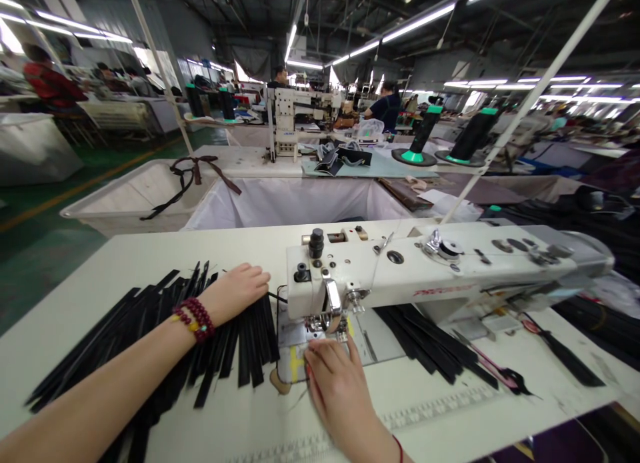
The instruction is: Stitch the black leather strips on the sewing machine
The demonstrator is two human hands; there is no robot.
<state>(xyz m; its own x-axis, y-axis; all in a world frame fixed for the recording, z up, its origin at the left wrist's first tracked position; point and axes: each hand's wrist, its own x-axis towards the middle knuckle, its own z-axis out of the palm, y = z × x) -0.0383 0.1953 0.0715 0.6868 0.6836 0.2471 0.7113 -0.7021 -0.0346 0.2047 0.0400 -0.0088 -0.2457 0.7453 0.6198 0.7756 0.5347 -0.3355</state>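
Sewing station seen from the operator's head. Nearest, a transparent ruler (440, 407) lies along the front of the pale bench (200, 439). The right hand (340, 379), a red cord at its wrist, rests palm down with bent fingers just in front of the presser foot (343, 329); whether it grips anything cannot be told. The left hand (240, 293), a dark red bead bracelet (195, 318) at its wrist, reaches over a fanned pile of black strips (125, 336) left of the machine; its fingers are together and slightly curled, their grip hidden. A second bundle of strips (425, 339) lies to the right, partly beneath the arm of the white sewing machine (380, 276), with a pink-handled tool (493, 369) beside it. Beyond the bench stand a white-lined bin (295, 199) and a pale tub (100, 213) with dark straps (203, 163) over its edge. Farther back are another sewing machine (287, 119), two black thread cones (425, 133), a person in dark clothing (387, 109) and, overhead, tube lights (417, 24).
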